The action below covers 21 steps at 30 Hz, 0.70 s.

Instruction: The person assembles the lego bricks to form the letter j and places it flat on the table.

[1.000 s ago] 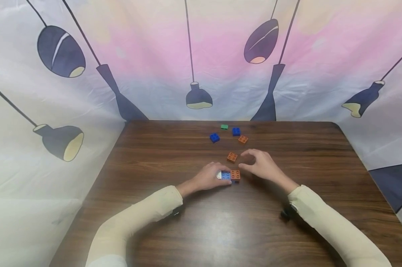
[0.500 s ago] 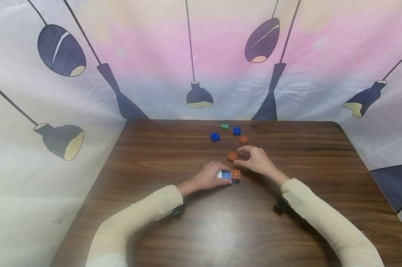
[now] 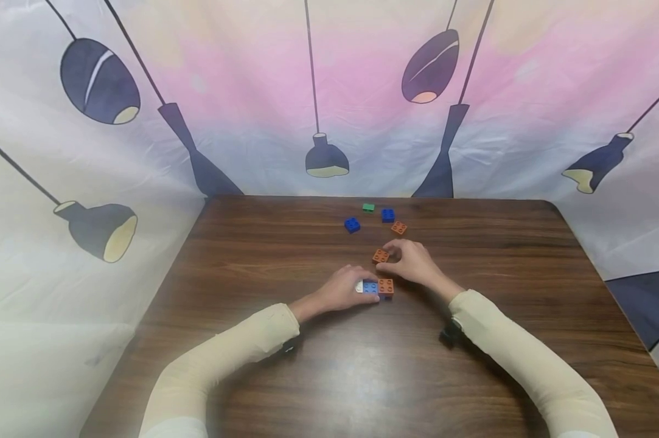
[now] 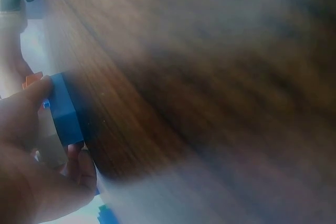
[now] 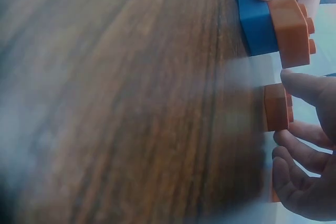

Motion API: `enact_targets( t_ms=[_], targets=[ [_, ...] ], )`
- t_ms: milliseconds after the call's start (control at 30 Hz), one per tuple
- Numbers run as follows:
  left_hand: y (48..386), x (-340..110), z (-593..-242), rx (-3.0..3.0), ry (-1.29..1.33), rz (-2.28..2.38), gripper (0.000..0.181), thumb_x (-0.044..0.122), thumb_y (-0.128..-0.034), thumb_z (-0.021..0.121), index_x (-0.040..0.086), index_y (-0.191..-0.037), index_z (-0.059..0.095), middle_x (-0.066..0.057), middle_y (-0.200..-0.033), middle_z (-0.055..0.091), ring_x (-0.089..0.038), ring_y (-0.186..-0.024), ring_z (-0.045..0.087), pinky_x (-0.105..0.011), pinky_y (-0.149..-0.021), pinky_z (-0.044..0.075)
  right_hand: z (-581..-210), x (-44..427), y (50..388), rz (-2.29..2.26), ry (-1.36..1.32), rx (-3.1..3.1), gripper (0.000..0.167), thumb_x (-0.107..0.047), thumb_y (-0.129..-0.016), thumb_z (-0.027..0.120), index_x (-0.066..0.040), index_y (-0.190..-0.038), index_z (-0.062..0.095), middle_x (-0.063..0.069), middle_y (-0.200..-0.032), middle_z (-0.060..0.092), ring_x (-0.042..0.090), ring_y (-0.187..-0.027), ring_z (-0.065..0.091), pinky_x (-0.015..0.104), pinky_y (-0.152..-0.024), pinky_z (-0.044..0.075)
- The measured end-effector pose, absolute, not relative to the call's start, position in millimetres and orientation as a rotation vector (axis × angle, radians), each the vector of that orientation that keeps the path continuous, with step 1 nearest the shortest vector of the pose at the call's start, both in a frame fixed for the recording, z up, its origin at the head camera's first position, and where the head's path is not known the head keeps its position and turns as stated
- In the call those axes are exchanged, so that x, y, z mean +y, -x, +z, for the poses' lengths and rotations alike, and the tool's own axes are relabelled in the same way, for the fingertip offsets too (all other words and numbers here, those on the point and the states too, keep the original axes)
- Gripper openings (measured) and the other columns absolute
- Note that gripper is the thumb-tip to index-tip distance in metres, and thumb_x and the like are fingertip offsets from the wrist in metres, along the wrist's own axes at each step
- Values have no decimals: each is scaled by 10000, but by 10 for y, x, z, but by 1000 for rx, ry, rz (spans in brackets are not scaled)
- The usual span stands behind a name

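Observation:
My left hand holds a joined stack of building bricks on the table, its thumb on the near side and fingers on the far side. In that stack an orange brick sits on a blue brick, beside a lighter blue brick and a white piece partly covered by the hand. Just beyond it, my right hand straddles a loose orange brick that lies studs up, thumb near its front side and fingers behind. Whether the thumb touches it is unclear.
Farther back on the brown wooden table lie two blue bricks, a small green brick and another orange brick. A fabric backdrop printed with lamps hangs behind the table.
My right hand has moved left and slightly back, so its thumb and fingers now stand on either side of the loose orange brick. The left hand and the stack have stayed in place.

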<state>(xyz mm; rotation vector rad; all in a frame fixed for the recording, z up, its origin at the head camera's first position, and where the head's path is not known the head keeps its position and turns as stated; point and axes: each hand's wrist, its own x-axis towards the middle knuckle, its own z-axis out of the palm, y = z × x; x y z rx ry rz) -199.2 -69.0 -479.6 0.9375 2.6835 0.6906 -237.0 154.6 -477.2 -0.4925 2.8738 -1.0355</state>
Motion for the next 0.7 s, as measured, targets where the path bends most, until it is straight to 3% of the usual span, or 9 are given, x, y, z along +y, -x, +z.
enact_targets(
  t_ms=[700],
  targets=[
    [1977, -693, -4771, 2666, -901, 697, 480, 453, -942, 721, 178, -1332, 670, -18, -1299, 672, -182, -1162, 590, -370, -990, 476, -4822, 1507, 2407, -951, 517, 2912, 432, -327, -866, 829, -51, -1179, 717, 105, -1093, 732, 255, -958, 659, 474, -847, 536]
  ],
)
